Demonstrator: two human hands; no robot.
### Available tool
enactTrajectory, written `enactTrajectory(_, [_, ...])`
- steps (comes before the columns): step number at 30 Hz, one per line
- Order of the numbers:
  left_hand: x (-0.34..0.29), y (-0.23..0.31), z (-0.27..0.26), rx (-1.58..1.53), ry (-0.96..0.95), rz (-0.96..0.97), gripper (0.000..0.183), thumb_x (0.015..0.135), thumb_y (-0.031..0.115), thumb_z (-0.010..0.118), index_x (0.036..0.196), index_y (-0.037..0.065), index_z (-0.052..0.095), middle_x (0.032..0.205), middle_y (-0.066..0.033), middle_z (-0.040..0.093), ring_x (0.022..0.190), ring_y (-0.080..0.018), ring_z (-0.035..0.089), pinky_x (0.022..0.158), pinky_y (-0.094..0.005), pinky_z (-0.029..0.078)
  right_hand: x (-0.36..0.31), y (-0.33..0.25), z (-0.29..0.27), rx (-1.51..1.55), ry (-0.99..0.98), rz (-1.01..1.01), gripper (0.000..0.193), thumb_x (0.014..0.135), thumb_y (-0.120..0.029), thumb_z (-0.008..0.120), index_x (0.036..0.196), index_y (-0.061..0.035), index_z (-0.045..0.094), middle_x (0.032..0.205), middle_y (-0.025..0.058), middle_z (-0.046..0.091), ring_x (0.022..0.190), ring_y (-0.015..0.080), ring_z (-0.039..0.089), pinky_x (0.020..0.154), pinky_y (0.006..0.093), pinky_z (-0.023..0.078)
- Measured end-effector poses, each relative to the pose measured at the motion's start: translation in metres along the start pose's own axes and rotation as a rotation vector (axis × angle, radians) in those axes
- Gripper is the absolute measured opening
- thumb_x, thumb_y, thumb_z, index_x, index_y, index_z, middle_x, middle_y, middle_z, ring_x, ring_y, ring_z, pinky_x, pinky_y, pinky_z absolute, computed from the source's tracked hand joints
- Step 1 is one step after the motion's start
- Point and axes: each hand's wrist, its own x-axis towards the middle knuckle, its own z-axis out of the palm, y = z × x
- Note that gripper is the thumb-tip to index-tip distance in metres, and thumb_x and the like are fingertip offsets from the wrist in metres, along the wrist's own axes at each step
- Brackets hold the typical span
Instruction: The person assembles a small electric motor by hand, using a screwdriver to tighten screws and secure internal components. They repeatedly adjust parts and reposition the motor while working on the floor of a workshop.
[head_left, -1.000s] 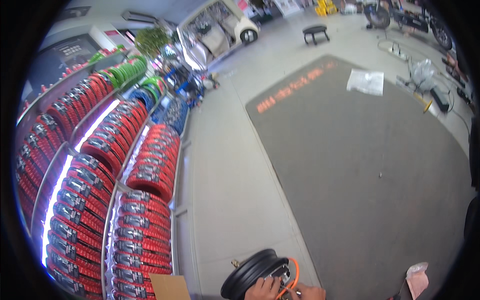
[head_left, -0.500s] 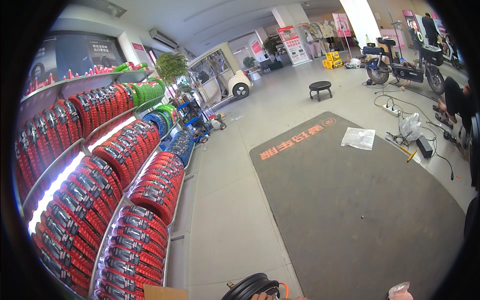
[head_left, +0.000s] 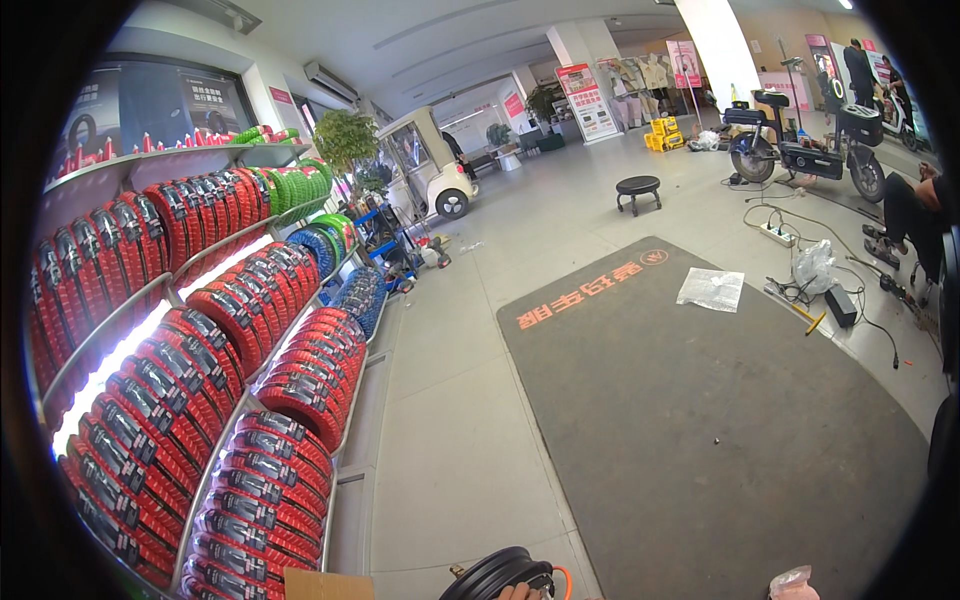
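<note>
At the lower edge, a black wheel rim (head_left: 492, 574) stands partly inside the picture, its lower part cut off. An orange cable (head_left: 567, 578) loops out beside it. Fingers of my left hand (head_left: 521, 593) rest bent against the rim's right side and appear to grip it; the rest of the hand lies below the picture. My right hand is out of sight. Just left of the rim is a brown cardboard piece (head_left: 328, 585). To the right, a clear plastic bag with something pink (head_left: 793, 584) is partly cut off.
Shelves of red-wrapped tires (head_left: 275, 470) line the left side. A dark floor mat (head_left: 680, 400) carries a plastic sheet (head_left: 711, 290). Beyond are a black stool (head_left: 638, 187), an electric scooter (head_left: 805, 150), cables, a power strip (head_left: 778, 234) and a seated person (head_left: 915, 210) at right.
The view has shifted slightly. Fingers that showed at the lower edge right of the rim have left the picture. The rim and orange cable stay almost in place.
</note>
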Motion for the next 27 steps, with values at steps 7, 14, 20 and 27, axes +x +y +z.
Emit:
enactTrajectory(7, [0.001,0.002,0.0,-0.018,-0.004,-0.02,0.041,0.097,0.043,0.076,0.12,0.009,0.07,0.115,-0.0104,0.061,0.106,-0.0308,0.068,0.071,-0.0429,0.061,-0.006,-0.005,-0.003,-0.002,0.049,-0.027,0.01,0.091,-0.013,0.071,0.097,-0.0052,0.075,0.095,0.0214,0.076,0.085,0.0445,0.075,0.073,0.0575,0.059])
enactTrajectory(14, [0.005,0.002,0.0,-0.042,0.017,-0.006,0.039,0.097,0.041,0.077,0.115,0.008,0.069,0.112,-0.0115,0.061,0.103,-0.0323,0.069,0.069,-0.0438,0.061,-0.01,-0.008,-0.009,0.128,0.104,-0.018,0.01,0.095,-0.011,0.067,0.102,-0.0038,0.068,0.096,0.025,0.074,0.087,0.0503,0.072,0.073,0.0609,0.057])
enactTrajectory(20, [0.004,0.0,0.006,-0.034,0.055,0.014,0.037,0.098,0.04,0.078,0.113,0.007,0.068,0.11,-0.0123,0.06,0.101,-0.0329,0.068,0.069,-0.0435,0.061,-0.009,-0.014,-0.016,0.164,0.099,0.063,0.009,0.099,-0.011,0.066,0.103,-0.0026,0.066,0.091,0.0275,0.074,0.086,0.0531,0.071,0.074,0.0624,0.056])
enactTrajectory(27, [0.005,0.004,-0.002,-0.012,0.125,0.04,0.038,0.097,0.041,0.077,0.113,0.008,0.071,0.11,-0.0122,0.06,0.1,-0.0325,0.068,0.068,-0.0433,0.061,-0.009,-0.017,-0.016,0.234,0.148,0.089,0.012,0.097,-0.009,0.068,0.105,0.0001,0.067,0.093,0.0297,0.074,0.087,0.0539,0.071,0.076,0.0627,0.056])
